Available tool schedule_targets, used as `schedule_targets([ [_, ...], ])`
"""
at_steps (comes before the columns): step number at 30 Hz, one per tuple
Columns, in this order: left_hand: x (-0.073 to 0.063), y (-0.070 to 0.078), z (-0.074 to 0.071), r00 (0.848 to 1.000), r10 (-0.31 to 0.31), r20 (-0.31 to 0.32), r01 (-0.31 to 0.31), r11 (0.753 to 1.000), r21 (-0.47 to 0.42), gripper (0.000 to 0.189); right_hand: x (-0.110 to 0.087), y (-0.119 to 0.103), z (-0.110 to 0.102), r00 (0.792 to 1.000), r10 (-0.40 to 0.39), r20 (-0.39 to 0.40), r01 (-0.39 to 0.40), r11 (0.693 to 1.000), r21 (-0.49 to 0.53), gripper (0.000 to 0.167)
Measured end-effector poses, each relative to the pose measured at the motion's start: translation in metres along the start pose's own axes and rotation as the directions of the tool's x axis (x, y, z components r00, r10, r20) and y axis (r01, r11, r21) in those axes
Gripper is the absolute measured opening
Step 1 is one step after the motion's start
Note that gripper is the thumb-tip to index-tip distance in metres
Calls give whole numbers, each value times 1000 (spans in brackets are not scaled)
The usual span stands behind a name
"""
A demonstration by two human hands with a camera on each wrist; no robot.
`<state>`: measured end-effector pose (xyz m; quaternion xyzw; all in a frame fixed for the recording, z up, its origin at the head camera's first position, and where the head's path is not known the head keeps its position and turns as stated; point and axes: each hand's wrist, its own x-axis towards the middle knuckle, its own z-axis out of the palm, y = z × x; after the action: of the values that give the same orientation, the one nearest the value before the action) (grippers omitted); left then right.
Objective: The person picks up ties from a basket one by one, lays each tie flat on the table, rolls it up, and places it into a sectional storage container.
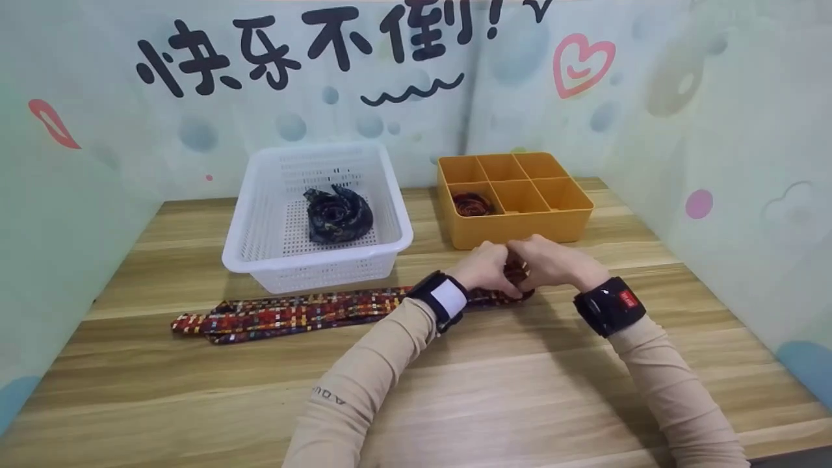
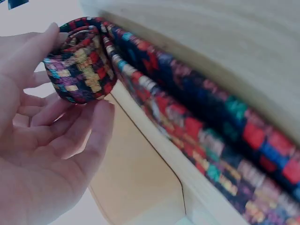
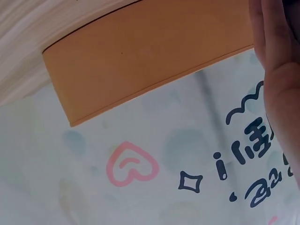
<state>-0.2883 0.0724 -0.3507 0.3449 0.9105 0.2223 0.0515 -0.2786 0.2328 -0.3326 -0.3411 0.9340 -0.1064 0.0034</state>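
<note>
A multicoloured woven-check necktie [image 1: 292, 316] lies lengthwise on the table, its far right end wound into a roll [image 2: 82, 70]. My left hand [image 1: 482, 268] holds the roll from the left; in the left wrist view its thumb lies on top and the fingers curve beneath. From the other side my right hand [image 1: 552, 261] grips the same roll with curled fingers and thumb, fingertips close to the left hand's. Two layers of the tie's strip [image 2: 187, 126] run from the roll. In the right wrist view only part of the right hand [image 3: 281, 70] shows, and the roll is hidden.
Just behind the hands stands an orange six-compartment box [image 1: 520, 227], with a rolled dark red tie [image 1: 473, 205] in its front left compartment. A white perforated basket [image 1: 318, 268] at the back left holds a coiled dark patterned cloth [image 1: 338, 214]. Printed walls enclose the wooden table [image 1: 195, 403].
</note>
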Motion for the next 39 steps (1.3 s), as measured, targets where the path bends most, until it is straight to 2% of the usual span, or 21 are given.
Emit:
schedule_targets([
  [5,-2,-5,0,999,-19,30,19,1000,-3,46,-3,9,3,996,44,75,-53,991,119,55],
  [8,-4,-8,-1,999,3,54,-2,1000,-6,43,-3,14,5,992,52,115,-71,983,168,53],
  [11,-6,-10,-3,998,23,67,-23,1000,-7,44,-2,17,5,993,35,115,-56,981,186,46],
  [17,-9,-10,-2,998,-15,61,14,999,32,52,-2,12,0,996,6,91,-17,992,124,33],
  [23,-12,-9,-1,994,-23,106,16,998,67,47,1,-1,1,997,12,81,-22,992,122,35],
  [27,-14,-11,-9,992,-10,128,4,999,48,49,6,-12,4,999,-4,35,3,999,37,36],
  [31,-15,-14,-16,997,7,79,-7,1000,-11,48,8,-16,8,1000,2,5,-2,1000,-17,38],
  [36,-19,-21,-17,998,-32,61,33,999,-10,41,6,-11,10,998,55,39,-59,994,97,47],
  [39,-23,-26,-15,997,-34,71,33,999,8,40,6,-5,13,997,25,68,-36,986,165,51],
])
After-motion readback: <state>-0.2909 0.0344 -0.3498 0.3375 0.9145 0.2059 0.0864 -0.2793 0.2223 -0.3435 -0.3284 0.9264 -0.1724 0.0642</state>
